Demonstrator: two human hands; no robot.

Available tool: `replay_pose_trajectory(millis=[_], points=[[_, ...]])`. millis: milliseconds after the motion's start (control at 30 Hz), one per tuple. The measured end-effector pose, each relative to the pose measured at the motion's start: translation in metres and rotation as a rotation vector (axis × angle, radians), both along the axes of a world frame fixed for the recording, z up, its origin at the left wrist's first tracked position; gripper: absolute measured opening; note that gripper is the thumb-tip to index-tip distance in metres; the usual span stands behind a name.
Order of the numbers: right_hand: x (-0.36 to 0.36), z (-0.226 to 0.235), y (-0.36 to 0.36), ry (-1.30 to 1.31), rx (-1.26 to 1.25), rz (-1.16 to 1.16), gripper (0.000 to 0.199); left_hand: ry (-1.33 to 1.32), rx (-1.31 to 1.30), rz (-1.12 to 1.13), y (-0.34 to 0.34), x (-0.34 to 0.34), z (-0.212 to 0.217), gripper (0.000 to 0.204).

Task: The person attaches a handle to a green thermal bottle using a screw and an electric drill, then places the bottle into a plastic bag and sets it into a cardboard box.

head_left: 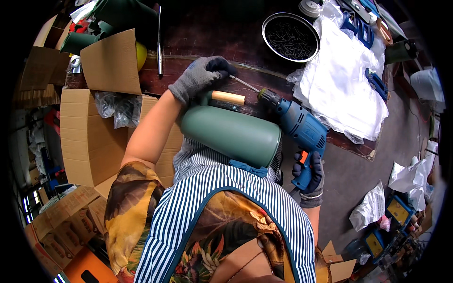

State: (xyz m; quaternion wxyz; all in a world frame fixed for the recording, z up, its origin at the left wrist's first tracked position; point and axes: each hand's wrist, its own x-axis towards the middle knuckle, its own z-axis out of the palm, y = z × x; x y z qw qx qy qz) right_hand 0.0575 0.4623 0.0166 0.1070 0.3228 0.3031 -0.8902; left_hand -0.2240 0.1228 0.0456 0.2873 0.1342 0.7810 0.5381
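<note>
My right hand (pixel 314 180), in a grey and black glove, grips the handle of a blue power drill (pixel 302 123) with an orange trigger. A long thin driver bit (pixel 246 84) runs from its chuck toward my left hand (pixel 203 75). That gloved hand is closed at the bit's far tip; whatever it pinches there is hidden by the fingers. A green metal cylinder (pixel 231 132) lies sideways across my lap. Just beyond it, a light wooden handle (pixel 228 97) sits beside my left wrist, partly overlapped by the cylinder.
A steel bowl of dark screws (pixel 291 37) stands on the dark red table (pixel 207 35). White plastic bags (pixel 337 80) cover the table's right side, with blue plastic parts (pixel 376 85) on them. A metal rod (pixel 160 42) lies at the left, near an opened cardboard box (pixel 75 137).
</note>
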Motion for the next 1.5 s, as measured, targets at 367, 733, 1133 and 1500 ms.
replay_pose_trajectory(millis=[367,733,1133,1500], points=[[-0.006,0.007,0.009,-0.105,0.125,0.081,0.046,0.215,-0.054,-0.057,-0.002,0.000,-0.015,0.030],[0.016,0.022,0.063,-0.141,-0.042,0.076,0.054,0.182,-0.186,-0.116,-0.033,0.049,0.007,0.050],[-0.008,0.046,0.094,-0.242,0.046,0.223,0.053,-0.044,0.077,-0.096,-0.039,0.047,0.001,0.046],[-0.061,0.052,0.067,-0.238,0.163,0.371,0.056,-0.054,-0.012,-0.098,-0.030,0.039,-0.001,0.042]])
